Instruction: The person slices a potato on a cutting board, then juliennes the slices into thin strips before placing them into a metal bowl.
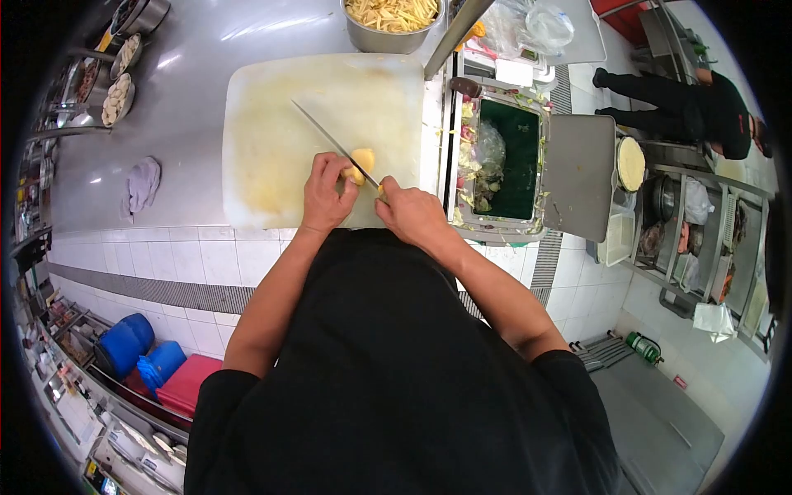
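On the pale cutting board (pixel 276 124), your 2 hands are working close together near its front edge. Your left hand (pixel 325 200) is curling its fingers in and grasping the near side of a yellow piece (pixel 362 156), perhaps a peeled tuber. Your right hand (pixel 411 213) is clenching the handle end of a knife (pixel 322 129); palm is hiding most of the grip.

Step in hand, by my reading: cutting. The blade is lying across the yellow piece, its tip pointing away to the forward left. Yellow is showing on both sides of the steel; whether the cut is going right through, I can't tell.

Any further stroke is calling for a firm left hold, fingertips tucked clear of the edge, and level pressure from the right. The piece is looking rounded, so rolling is the likely trouble; the left thumb and fingers are sitting very near the blade.

Beyond the board, a metal pot (pixel 381 40) is holding pale yellow strips. To the right, a green bin (pixel 521 169) is standing open, scraps around its rim. A crumpled cloth (pixel 142 185) is lying on the steel counter (pixel 186 91) at left.
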